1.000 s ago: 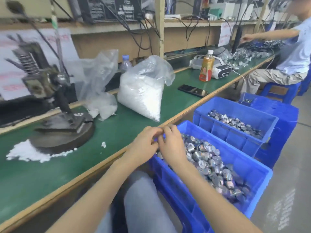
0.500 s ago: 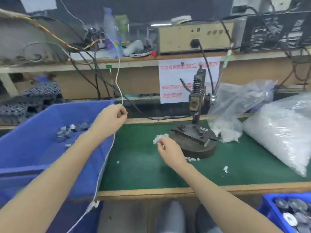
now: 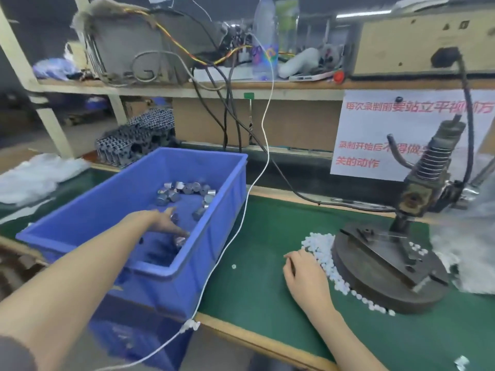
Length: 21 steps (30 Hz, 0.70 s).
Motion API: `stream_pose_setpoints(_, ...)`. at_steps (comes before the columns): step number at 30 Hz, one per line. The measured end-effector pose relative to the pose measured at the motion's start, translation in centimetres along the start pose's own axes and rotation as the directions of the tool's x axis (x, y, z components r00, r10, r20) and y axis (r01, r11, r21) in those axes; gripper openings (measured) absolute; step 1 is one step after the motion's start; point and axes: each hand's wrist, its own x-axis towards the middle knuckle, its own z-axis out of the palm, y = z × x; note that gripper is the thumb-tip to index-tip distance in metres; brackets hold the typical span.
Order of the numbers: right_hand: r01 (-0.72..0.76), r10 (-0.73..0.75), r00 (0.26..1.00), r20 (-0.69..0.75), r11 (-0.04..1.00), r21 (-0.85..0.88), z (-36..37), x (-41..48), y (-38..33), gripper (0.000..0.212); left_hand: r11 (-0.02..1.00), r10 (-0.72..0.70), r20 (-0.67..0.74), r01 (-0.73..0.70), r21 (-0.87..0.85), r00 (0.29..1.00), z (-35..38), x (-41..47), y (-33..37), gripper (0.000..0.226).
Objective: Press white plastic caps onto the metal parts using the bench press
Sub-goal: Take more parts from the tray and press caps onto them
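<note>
My left hand (image 3: 160,222) reaches into the blue bin (image 3: 171,271) with its fingers straight and spread, holding nothing. Just under its fingertips lies a metal part (image 3: 179,240), and several more metal parts (image 3: 184,188) lie at the bin's far end. My right hand (image 3: 305,274) rests on the green table, fingers curled down at the edge of the pile of white plastic caps (image 3: 320,245). Its fingertips are hidden, so a grip is not visible. The bench press (image 3: 417,194) stands on its round dark base (image 3: 388,269) right of that hand, with nothing visible under the ram.
A white cable (image 3: 265,135) hangs from the shelf down past the bin's right side and over the table edge. Clear plastic bags (image 3: 471,236) lie right of the press. Stacked dark parts (image 3: 134,140) sit behind the bin, and a paper notice (image 3: 375,135) hangs behind the press.
My view swung left from the bins of metal parts to the press. My left hand moved from the bin's rim down into the bin and opened. My right hand settled at the cap pile.
</note>
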Motion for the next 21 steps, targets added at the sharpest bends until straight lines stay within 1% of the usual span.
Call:
stream_pose_setpoints(2,-0.018,0.019,1.000,-0.002,0.998,0.053,0.0,-0.1,0.0,0.025,0.998,-0.002,-0.047,0.005,0.058,0.999,-0.2,0.8,0.9,0.100)
stream_pose_setpoints(5,-0.014,0.013,1.000,0.012,0.994,0.108,0.0,-0.2,-0.1,0.024,0.988,-0.060,-0.026,0.063,0.142,0.998,0.8,2.8,1.4,0.091)
stream_pose_setpoints(7,-0.009,0.007,1.000,0.015,0.990,0.138,-0.2,-0.2,-0.1,0.023,0.987,-0.049,-0.048,0.056,0.152,0.998,1.6,4.1,1.3,0.081)
stream_pose_setpoints(9,-0.040,0.037,0.999,0.020,0.983,0.181,-0.2,-0.1,0.3,0.022,0.996,-0.044,-0.087,0.051,0.079,0.995,2.2,4.9,1.4,0.073)
stream_pose_setpoints(11,-0.073,0.071,0.997,0.018,0.966,0.249,-0.2,-0.1,0.5,0.019,0.998,-0.030,-0.116,0.023,-0.065,0.993,2.7,5.3,2.0,0.074)
stream_pose_setpoints(12,-0.084,0.084,0.996,0.014,0.955,0.283,-0.3,-0.3,0.6,0.018,0.995,-0.008,-0.147,-0.007,-0.104,0.989,3.1,5.4,2.3,0.073)
stream_pose_setpoints(13,-0.088,0.092,0.996,0.003,0.945,0.314,-0.3,-0.3,0.6,0.016,0.995,0.018,-0.205,-0.038,-0.092,0.979,3.3,5.5,2.7,0.067)
stream_pose_setpoints(14,-0.089,0.096,0.995,-0.004,0.938,0.335,-0.3,-0.3,0.7,0.016,0.998,0.037,-0.273,-0.047,-0.032,0.961,3.5,5.6,3.0,0.060)
stream_pose_setpoints(16,-0.075,0.081,0.997,-0.002,0.930,0.359,-0.3,-0.4,0.7,0.015,0.986,0.080,-0.416,-0.010,0.168,0.906,3.2,5.6,3.5,0.053)
stream_pose_setpoints(17,-0.065,0.070,0.998,0.000,0.930,0.363,-0.3,-0.5,0.7,0.015,0.967,0.094,-0.438,0.022,0.254,0.894,3.0,5.7,3.6,0.057)
stream_pose_setpoints(18,-0.060,0.063,0.998,0.003,0.929,0.366,-0.3,-0.5,0.7,0.015,0.955,0.085,-0.425,0.048,0.292,0.901,2.7,5.9,3.7,0.064)
stream_pose_setpoints(20,-0.066,0.066,0.998,0.010,0.933,0.354,-0.2,-0.4,0.6,0.016,0.960,0.057,-0.326,0.038,0.277,0.944,2.1,6.7,3.9,0.079)
stream_pose_setpoints(21,-0.068,0.072,0.997,0.003,0.934,0.350,-0.2,-0.3,0.5,0.016,0.962,0.074,-0.277,0.004,0.272,0.958,1.9,7.3,4.2,0.083)
